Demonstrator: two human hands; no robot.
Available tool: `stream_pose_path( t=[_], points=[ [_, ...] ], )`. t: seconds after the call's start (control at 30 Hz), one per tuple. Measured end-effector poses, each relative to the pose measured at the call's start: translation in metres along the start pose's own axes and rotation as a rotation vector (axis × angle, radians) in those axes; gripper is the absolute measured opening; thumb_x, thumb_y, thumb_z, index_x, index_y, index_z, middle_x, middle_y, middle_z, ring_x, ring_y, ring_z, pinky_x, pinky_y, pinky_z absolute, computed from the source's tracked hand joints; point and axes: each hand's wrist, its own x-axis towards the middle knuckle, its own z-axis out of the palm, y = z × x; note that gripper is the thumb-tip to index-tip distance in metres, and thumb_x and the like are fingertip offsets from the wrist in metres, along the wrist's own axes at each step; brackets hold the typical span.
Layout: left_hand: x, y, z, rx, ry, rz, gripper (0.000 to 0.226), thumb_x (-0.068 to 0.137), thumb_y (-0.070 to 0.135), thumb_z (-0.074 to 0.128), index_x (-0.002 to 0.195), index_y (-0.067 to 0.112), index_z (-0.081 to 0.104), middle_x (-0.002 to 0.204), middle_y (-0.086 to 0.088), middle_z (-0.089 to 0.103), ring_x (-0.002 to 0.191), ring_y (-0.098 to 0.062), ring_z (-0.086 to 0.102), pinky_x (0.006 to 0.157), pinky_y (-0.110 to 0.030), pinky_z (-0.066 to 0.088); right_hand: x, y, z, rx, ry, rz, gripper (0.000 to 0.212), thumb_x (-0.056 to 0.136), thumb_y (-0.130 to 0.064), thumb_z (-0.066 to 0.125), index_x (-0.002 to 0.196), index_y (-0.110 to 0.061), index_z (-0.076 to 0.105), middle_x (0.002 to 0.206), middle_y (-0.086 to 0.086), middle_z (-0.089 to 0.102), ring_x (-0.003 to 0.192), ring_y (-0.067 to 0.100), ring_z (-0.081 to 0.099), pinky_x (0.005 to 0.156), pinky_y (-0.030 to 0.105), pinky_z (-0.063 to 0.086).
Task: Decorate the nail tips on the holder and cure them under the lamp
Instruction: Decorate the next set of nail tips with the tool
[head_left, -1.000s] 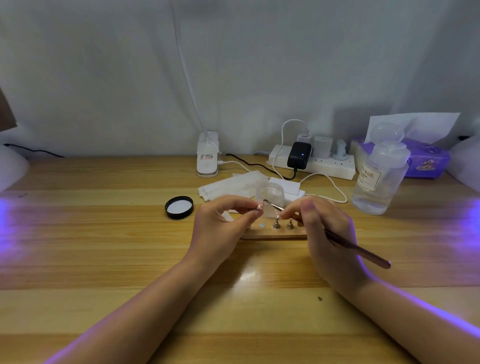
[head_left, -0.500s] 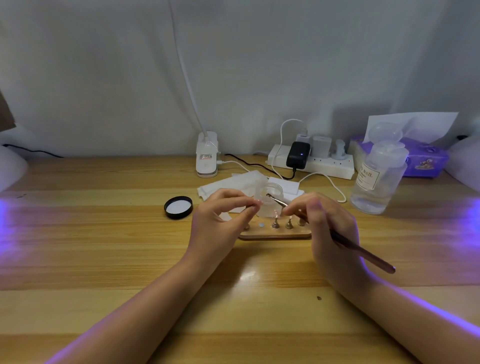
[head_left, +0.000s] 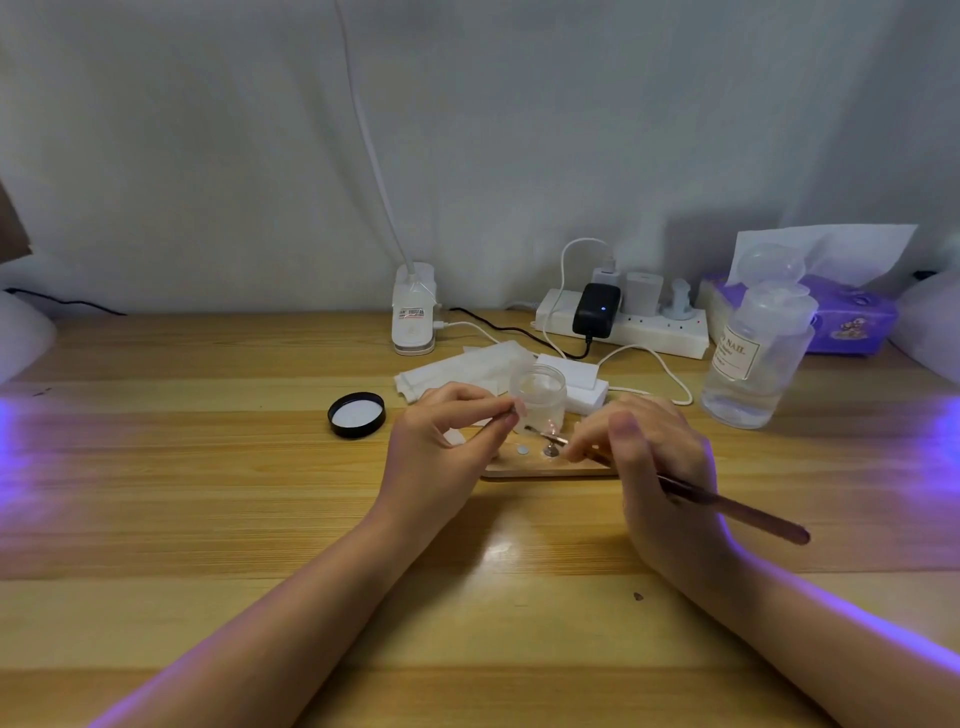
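A wooden nail-tip holder (head_left: 550, 470) lies on the desk between my hands, with a small metal stand (head_left: 550, 450) and a bare round magnet spot (head_left: 523, 449) showing on it. My left hand (head_left: 441, 452) pinches a thin stand that carries a pale nail tip (head_left: 517, 406), raised above the holder's left end. My right hand (head_left: 654, 467) grips a slim brown brush (head_left: 727, 506); its tip (head_left: 535, 431) points left over the holder. An open clear jar (head_left: 540, 395) stands just behind the holder.
A black jar lid (head_left: 357, 414) lies to the left. Behind are white wipes (head_left: 462, 369), a white clip-lamp base (head_left: 413, 322), a power strip (head_left: 623, 325) with cables, a clear pump bottle (head_left: 753, 364) and a purple tissue box (head_left: 852, 322). Violet light falls on both desk sides.
My right hand has lowered and drawn the brush tip away from the nail tip, down towards the holder. My left hand still holds the nail tip raised near the jar.
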Motion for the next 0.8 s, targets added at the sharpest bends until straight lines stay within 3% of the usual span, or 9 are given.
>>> stream_pose_path(
  t=[0.1, 0.17, 0.27, 0.33, 0.5, 0.6, 0.73, 0.8],
  points=[
    [-0.0003, -0.0002, -0.0002, 0.018, -0.007, -0.008, 0.022, 0.076, 0.012, 0.069, 0.097, 0.019, 0.068, 0.083, 0.007, 0.064, 0.078, -0.004, 0.059, 0.067, -0.029, 0.053, 0.0021, 0.0004, 0.0015, -0.055, -0.032, 0.017, 0.049, 0.098, -0.039, 0.028, 0.077, -0.015, 0.065, 0.071, -0.001, 0.064, 0.071, 0.015, 0.061, 0.068, 0.048, 0.045],
    [-0.0002, -0.0003, -0.0005, 0.020, -0.005, -0.017, 0.023, 0.077, 0.010, 0.069, 0.098, 0.018, 0.068, 0.083, 0.008, 0.064, 0.079, -0.007, 0.059, 0.069, -0.033, 0.054, 0.0028, -0.0005, 0.0022, -0.092, -0.070, 0.022, 0.050, 0.097, -0.040, 0.029, 0.079, -0.013, 0.067, 0.074, -0.005, 0.063, 0.073, 0.012, 0.060, 0.069, 0.046, 0.045],
    [-0.0001, 0.0002, -0.0002, 0.019, -0.009, -0.023, 0.021, 0.076, 0.015, 0.069, 0.096, 0.020, 0.069, 0.084, 0.009, 0.066, 0.083, -0.006, 0.060, 0.073, -0.040, 0.054, 0.0002, -0.0016, 0.0010, -0.054, -0.060, 0.012, 0.057, 0.098, -0.041, 0.027, 0.068, -0.012, 0.066, 0.070, -0.015, 0.061, 0.070, 0.004, 0.058, 0.072, 0.044, 0.042],
    [-0.0004, 0.0003, -0.0001, 0.009, -0.008, -0.031, 0.021, 0.074, 0.021, 0.068, 0.094, 0.018, 0.071, 0.085, 0.006, 0.068, 0.085, -0.008, 0.061, 0.073, -0.045, 0.054, -0.0015, -0.0014, 0.0000, -0.016, -0.035, 0.009, 0.059, 0.099, -0.040, 0.027, 0.063, -0.012, 0.065, 0.068, -0.009, 0.061, 0.066, 0.003, 0.056, 0.071, 0.045, 0.040],
    [-0.0002, -0.0008, -0.0005, 0.014, -0.013, -0.043, 0.017, 0.075, 0.016, 0.071, 0.091, 0.018, 0.073, 0.087, 0.004, 0.071, 0.088, -0.014, 0.064, 0.075, -0.049, 0.053, 0.0020, -0.0002, 0.0016, -0.049, -0.024, 0.043, 0.051, 0.097, -0.039, 0.029, 0.076, -0.011, 0.066, 0.071, -0.002, 0.064, 0.072, 0.014, 0.060, 0.068, 0.048, 0.045],
    [-0.0003, -0.0007, -0.0012, 0.001, -0.004, -0.059, 0.015, 0.074, 0.013, 0.072, 0.088, 0.019, 0.073, 0.085, 0.006, 0.071, 0.085, -0.012, 0.065, 0.076, -0.047, 0.053, 0.0012, -0.0004, 0.0016, -0.086, -0.072, 0.021, 0.052, 0.097, -0.039, 0.029, 0.075, -0.012, 0.067, 0.074, -0.009, 0.062, 0.073, 0.010, 0.060, 0.070, 0.045, 0.044],
    [-0.0002, -0.0009, -0.0021, 0.022, 0.017, -0.061, 0.016, 0.073, 0.016, 0.074, 0.081, 0.029, 0.071, 0.080, 0.017, 0.070, 0.081, 0.000, 0.063, 0.076, -0.022, 0.051, -0.0014, -0.0026, 0.0004, -0.034, -0.046, -0.005, 0.060, 0.099, -0.039, 0.027, 0.063, -0.010, 0.066, 0.065, -0.008, 0.063, 0.065, 0.008, 0.057, 0.071, 0.044, 0.041],
    [-0.0001, -0.0002, -0.0024, 0.032, 0.023, -0.061, 0.017, 0.073, 0.017, 0.074, 0.078, 0.032, 0.069, 0.078, 0.019, 0.069, 0.078, 0.001, 0.062, 0.073, -0.019, 0.050, -0.0005, -0.0024, 0.0005, -0.020, -0.024, 0.016, 0.056, 0.099, -0.039, 0.027, 0.068, -0.011, 0.065, 0.067, -0.005, 0.063, 0.067, 0.010, 0.058, 0.069, 0.046, 0.044]
  ],
)
